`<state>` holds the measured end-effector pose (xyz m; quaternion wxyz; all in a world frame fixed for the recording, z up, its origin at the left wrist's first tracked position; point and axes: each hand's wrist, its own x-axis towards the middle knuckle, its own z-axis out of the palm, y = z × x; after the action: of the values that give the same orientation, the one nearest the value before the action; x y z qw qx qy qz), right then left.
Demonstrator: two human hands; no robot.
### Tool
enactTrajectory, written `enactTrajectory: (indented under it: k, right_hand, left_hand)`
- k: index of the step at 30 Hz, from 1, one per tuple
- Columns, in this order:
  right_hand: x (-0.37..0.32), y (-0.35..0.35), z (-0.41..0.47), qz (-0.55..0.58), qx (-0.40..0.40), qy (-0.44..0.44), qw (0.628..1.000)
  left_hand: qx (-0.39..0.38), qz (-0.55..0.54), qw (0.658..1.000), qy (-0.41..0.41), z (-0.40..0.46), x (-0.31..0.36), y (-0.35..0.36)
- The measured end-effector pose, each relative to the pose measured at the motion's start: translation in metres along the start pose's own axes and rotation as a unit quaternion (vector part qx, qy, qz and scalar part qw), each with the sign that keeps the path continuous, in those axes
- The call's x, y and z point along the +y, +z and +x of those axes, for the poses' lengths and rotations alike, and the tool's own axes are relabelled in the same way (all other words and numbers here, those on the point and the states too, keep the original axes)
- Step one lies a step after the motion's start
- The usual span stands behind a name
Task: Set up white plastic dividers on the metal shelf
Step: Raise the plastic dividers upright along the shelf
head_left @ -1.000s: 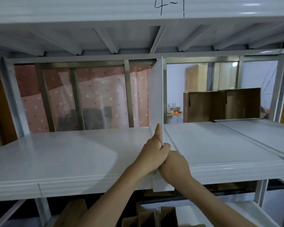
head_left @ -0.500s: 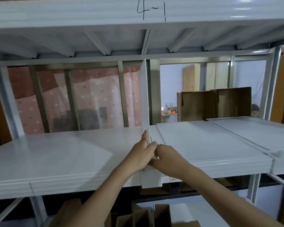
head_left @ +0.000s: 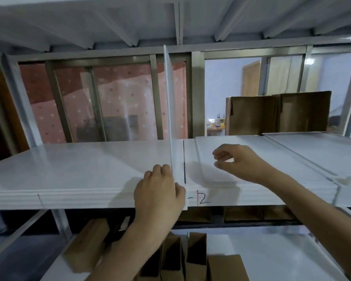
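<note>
Divider [head_left: 171, 110]: thin, flat white plastic panel, smooth and slightly translucent; stands upright on edge, runs front to back across the shelf, top edge close under the ribbed deck above.
Metal shelf [head_left: 79, 169]: white, glossy, flat deck with a stepped, ridged front lip; grey angled posts at the sides.
Shelf markings: black line [head_left: 184, 161] drawn front to back just right of the divider; handwritten "12" [head_left: 201, 197] with a red stroke on the front lip, partly hidden by the divider's front end.
Left hand [head_left: 159, 194]: at the divider's front end, over the shelf lip; fingers curled against the panel's left face, thumb wrapped on the right side, gripping the panel.
Right hand [head_left: 234, 161]: above the shelf deck, right of the divider and apart from it; fingers loosely bent, thumb and forefinger near each other, holding nothing visible.
Flat white panels [head_left: 292, 151]: lying on the deck to the right, thin raised edges showing.
Cardboard boxes [head_left: 278, 113]: brown, matte, upright behind the shelf on the right.
Lower shelf: brown cardboard cartons [head_left: 85, 246] standing below, edges blurred.
Background: metal-framed window [head_left: 101, 98], pink dotted curtain behind glass.
</note>
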<state>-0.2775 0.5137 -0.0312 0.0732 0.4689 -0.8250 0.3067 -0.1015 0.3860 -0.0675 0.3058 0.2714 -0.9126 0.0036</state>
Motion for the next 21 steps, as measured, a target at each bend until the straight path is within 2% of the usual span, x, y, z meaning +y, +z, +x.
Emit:
enactTrajectory:
  k: [1, 3, 6, 8, 14, 17, 21]
  right_hand:
    - [0.007, -0.009, -0.002, -0.012, 0.006, 0.01, 1.0]
    - [0.021, -0.024, -0.006, -0.041, 0.014, 0.035, 0.998]
    - [0.038, -0.042, -0.015, -0.084, 0.02, 0.085, 0.993]
    - [0.049, -0.051, -0.025, -0.11, 0.019, 0.114, 0.987]
    - [0.08, -0.066, -0.064, -0.194, 0.006, 0.161, 0.968]
    - [0.094, -0.072, -0.077, -0.202, -0.01, 0.187, 0.961]
    - [0.112, -0.077, -0.075, -0.218, -0.04, 0.187, 0.957]
  left_hand:
    - [0.037, 0.021, 0.999, 0.019, -0.003, 0.005, -0.004]
    - [0.098, -0.003, 0.991, 0.093, -0.007, 0.019, -0.012]
    - [0.037, -0.083, 0.984, 0.153, -0.001, 0.048, -0.018]
    - [0.02, -0.095, 0.984, 0.152, 0.013, 0.061, -0.006]
    - [-0.098, -0.009, 0.991, 0.093, 0.042, 0.07, 0.044]
    - [-0.084, 0.013, 0.993, 0.084, 0.048, 0.071, 0.055]
    - [-0.071, -0.074, 0.993, 0.061, 0.048, 0.089, 0.052]
